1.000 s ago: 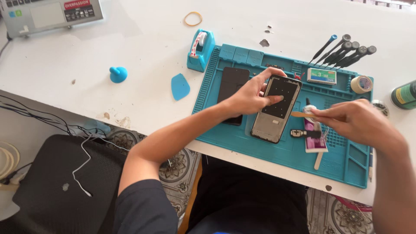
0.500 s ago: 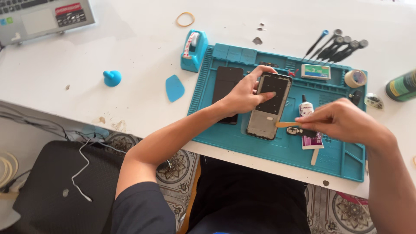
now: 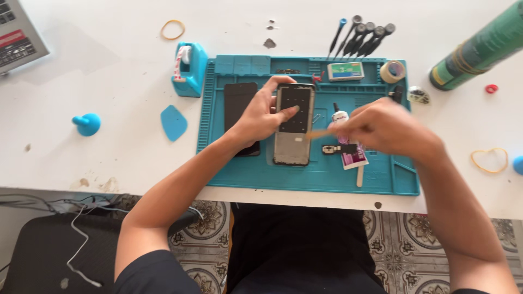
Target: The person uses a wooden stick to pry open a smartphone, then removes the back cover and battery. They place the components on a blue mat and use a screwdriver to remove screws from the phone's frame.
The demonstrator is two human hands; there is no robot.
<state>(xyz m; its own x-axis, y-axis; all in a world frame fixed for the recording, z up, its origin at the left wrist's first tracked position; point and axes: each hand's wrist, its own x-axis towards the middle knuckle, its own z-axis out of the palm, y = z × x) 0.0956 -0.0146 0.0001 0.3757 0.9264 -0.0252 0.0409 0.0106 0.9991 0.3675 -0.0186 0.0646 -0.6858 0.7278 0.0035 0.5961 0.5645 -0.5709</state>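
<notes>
An opened phone frame point(image 3: 294, 124) lies lengthwise on a teal work mat point(image 3: 327, 174). My left hand point(image 3: 262, 111) rests on the frame's left edge, fingers pressed on its dark inside, holding it down. My right hand point(image 3: 389, 128) is closed on a thin wooden stick point(image 3: 321, 133) whose tip meets the frame's right edge. A black screen panel point(image 3: 240, 103) lies on the mat under my left hand's wrist side. A small glue bottle point(image 3: 340, 116), a small black part point(image 3: 332, 149) and a pink packet point(image 3: 354, 156) sit below my right hand.
A row of screwdrivers point(image 3: 362, 34), a small box point(image 3: 345, 71) and a tape roll point(image 3: 393, 71) sit at the mat's far edge. A teal tape dispenser point(image 3: 189, 68), blue pick point(image 3: 173, 122), blue suction cup point(image 3: 87, 124), green cylinder point(image 3: 479, 46) and rubber bands point(image 3: 489, 160) lie on the white table point(image 3: 109, 76).
The view has shifted closer and squarer over the mat. My right hand has moved the stick's tip up to the phone frame's right edge; my left hand stays on the frame.
</notes>
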